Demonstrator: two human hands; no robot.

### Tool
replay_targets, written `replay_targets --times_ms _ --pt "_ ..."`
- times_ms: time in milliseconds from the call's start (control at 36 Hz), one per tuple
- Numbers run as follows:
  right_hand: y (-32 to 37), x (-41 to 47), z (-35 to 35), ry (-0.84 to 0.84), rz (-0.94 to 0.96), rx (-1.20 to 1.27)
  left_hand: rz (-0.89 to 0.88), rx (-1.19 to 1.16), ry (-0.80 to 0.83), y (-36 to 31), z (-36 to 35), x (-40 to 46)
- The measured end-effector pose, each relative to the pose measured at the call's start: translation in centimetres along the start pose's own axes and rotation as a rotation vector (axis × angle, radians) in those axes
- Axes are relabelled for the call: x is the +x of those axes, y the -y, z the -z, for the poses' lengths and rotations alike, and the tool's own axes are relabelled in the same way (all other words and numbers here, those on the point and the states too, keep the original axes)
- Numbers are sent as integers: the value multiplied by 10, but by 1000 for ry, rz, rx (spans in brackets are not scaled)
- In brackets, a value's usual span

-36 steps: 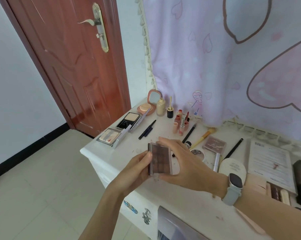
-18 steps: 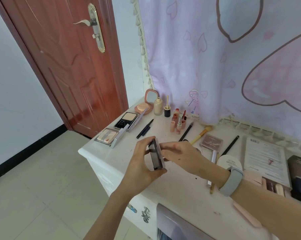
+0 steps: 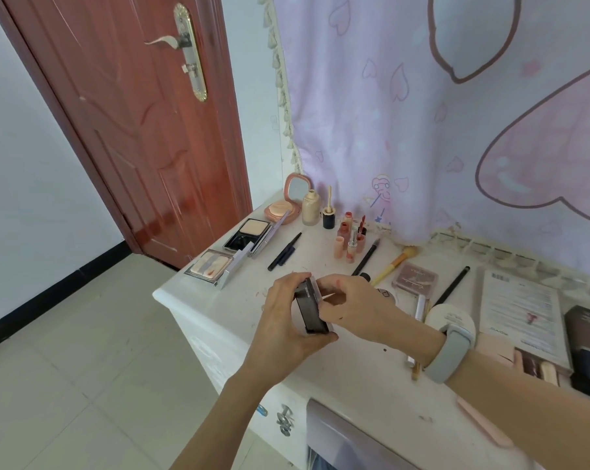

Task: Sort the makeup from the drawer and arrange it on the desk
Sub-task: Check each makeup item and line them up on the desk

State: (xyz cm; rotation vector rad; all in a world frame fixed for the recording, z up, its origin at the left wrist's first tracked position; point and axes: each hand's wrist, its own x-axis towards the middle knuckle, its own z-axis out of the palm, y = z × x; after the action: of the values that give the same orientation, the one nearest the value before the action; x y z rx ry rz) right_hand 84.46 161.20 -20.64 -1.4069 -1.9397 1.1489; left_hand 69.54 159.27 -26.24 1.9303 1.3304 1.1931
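Note:
A dark eyeshadow palette (image 3: 309,311) is held edge-on above the white desk (image 3: 225,310). My left hand (image 3: 283,320) grips it from the left and below, and my right hand (image 3: 358,310) pinches its right edge near the top. Laid out on the desk behind are two open powder compacts (image 3: 249,234) (image 3: 212,264), a pink round compact with mirror (image 3: 281,208), a foundation bottle (image 3: 310,206), several lip tubes (image 3: 349,237), dark pencils (image 3: 285,251), brushes (image 3: 393,264) and a closed brown palette (image 3: 414,278).
A printed leaflet (image 3: 520,308) and a dark box (image 3: 588,337) lie at the right. A round white case (image 3: 451,317) sits by my wrist. An open drawer (image 3: 337,435) projects below the desk front. A pink curtain hangs behind; a red door stands at the left.
The palette was held flat, facing me, a second ago; both hands have turned it on edge and lowered it slightly toward the desk.

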Motion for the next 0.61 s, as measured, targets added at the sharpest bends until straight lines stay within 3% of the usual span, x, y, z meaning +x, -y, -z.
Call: replay_targets --times_ms 333,611 --pt "6 11 -5 -48 -51 -80 29 -150 -36 2 4 -1" --pt "-3 19 5 4 -207 149 224 -419 62 15 24 -6"
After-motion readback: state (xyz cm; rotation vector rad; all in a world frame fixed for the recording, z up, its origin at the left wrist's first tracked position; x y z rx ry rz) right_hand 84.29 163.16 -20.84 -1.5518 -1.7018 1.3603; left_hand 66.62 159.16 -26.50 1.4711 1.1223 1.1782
